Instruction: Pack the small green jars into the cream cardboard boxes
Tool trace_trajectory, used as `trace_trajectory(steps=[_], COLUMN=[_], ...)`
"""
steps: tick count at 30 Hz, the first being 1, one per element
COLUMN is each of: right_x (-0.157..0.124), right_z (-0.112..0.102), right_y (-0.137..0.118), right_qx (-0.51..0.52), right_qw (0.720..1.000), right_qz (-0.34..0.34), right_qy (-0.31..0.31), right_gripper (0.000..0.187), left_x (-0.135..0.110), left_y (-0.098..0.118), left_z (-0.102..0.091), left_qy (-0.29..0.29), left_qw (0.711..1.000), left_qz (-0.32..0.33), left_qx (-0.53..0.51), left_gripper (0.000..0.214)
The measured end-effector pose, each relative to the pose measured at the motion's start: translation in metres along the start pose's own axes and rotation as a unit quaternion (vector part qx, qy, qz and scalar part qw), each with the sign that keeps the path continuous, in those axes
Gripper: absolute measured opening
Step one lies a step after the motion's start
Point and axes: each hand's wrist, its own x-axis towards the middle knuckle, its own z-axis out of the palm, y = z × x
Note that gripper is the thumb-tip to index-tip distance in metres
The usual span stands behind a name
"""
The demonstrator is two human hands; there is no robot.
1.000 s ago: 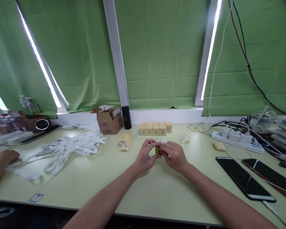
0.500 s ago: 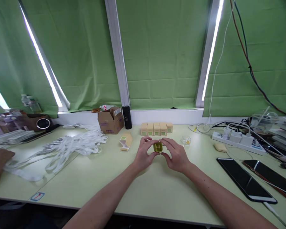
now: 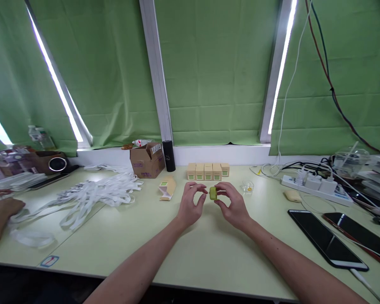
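Note:
Between thumb and fingers my right hand grips a small olive-green rounded block above the table; I cannot make out its exact kind. My left hand is just left of the block, thumb and fingers apart, holding nothing. An opened small cardboard box with a green label lies on its side left of my left hand. Behind my hands several small cardboard boxes with green labels stand in a row. A small clear plastic piece with a bit of yellow sits beyond my right hand.
At left lies a heap of white straps, beside another person's hand. A brown carton and a black cylinder stand at the back. On the right are a power strip, cables and two phones, one a large phone.
My left hand has let go of the green block and drawn slightly left. In my right hand the block has turned side-on. The other person's hand has shifted slightly right.

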Motion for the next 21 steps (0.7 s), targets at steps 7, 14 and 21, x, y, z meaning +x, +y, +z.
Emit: trace_trajectory(steps=[7,14,21], right_x=[-0.0025,-0.0052,-0.006], right_z=[0.0046,0.0072,0.0075], right_y=[-0.0013,0.002,0.002], right_qx=[0.038,0.044,0.042], right_qw=[0.999,0.999,0.999], right_qz=[0.026,0.03,0.03], right_qy=[0.012,0.007,0.002], right_gripper=[0.039,0.041,0.042], left_x=[-0.0008,-0.0019,-0.0013], left_y=[-0.0013,0.0003,0.0003], left_z=[0.004,0.0044,0.0049], left_qy=[-0.015,-0.023,-0.027], left_qw=[0.997,0.996,0.996], left_qz=[-0.069,-0.076,-0.081], left_qx=[-0.018,-0.028,-0.032], left_gripper=[0.012,0.014,0.016])
